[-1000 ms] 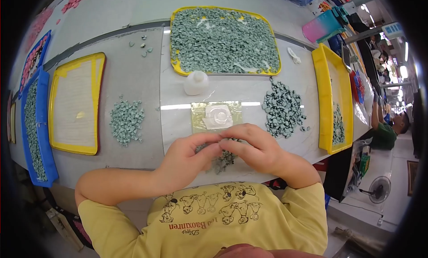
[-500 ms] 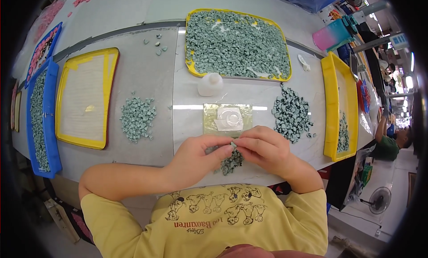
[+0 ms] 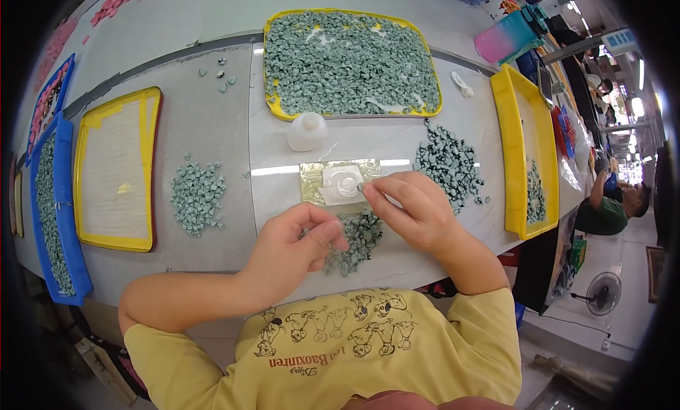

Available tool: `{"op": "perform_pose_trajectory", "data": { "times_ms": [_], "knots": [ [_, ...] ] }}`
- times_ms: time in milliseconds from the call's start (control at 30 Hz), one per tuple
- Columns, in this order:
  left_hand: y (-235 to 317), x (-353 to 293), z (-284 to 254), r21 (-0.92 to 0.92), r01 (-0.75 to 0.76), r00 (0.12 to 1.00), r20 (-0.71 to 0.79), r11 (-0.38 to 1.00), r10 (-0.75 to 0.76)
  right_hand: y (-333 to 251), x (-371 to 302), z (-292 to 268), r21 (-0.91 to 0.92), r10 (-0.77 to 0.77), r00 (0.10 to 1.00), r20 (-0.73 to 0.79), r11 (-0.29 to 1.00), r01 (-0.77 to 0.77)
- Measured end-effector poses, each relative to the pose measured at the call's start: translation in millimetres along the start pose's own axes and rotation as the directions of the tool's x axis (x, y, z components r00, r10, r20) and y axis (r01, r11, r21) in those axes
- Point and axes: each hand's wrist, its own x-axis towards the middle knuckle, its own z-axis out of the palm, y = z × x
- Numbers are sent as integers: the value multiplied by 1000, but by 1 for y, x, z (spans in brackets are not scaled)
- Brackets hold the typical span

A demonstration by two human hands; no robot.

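Observation:
My right hand pinches a small green piece between thumb and fingertips, beside the right edge of a round clear dish. The dish sits on a white pad over a yellowish clear square plate. Loosely bent, my left hand hovers at the left side of a small pile of dark-marked green pieces. Its thumb and index finger are apart, and I see nothing held in it. The far fingers are partly hidden.
A white bottle stands behind the plate. Beyond it lies a yellow-rimmed tray full of green pieces. Loose piles lie left and right. A yellow bin, a cloth-lined tray and a blue bin flank them.
My hands have parted from their meeting over the small pile. The right has moved up to the dish with a small piece; the left has drawn slightly left. The whole view has shifted a little.

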Motion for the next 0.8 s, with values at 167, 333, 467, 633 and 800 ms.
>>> {"op": "perform_pose_trajectory", "data": {
  "times_ms": [167, 333, 467, 633, 800],
  "knots": [
    [-2, 2, -3, 11, 32, 999, -37, 999, -32, -2, 0, 6, -29, -35, 999, 7, 999, 35],
    [-2, -1, -6, 12, -21, 1000, -16, 1000, 21, -6, 4, 9, -35, -30, 999, 33, 999, 32],
    [-2, -2, -9, -29, -12, 1000, -1, 1000, 12, -8, 6, 11, -38, -40, 999, 37, 998, 41],
    [-2, 0, -7, -27, -55, 998, -6, 998, 55, -7, 3, 12, -39, -49, 998, 27, 998, 50],
    [-4, 1, -7, -90, -20, 1000, -6, 996, 19, -7, 3, 7, -14, -46, 999, 1, 999, 46]
  ]
}}
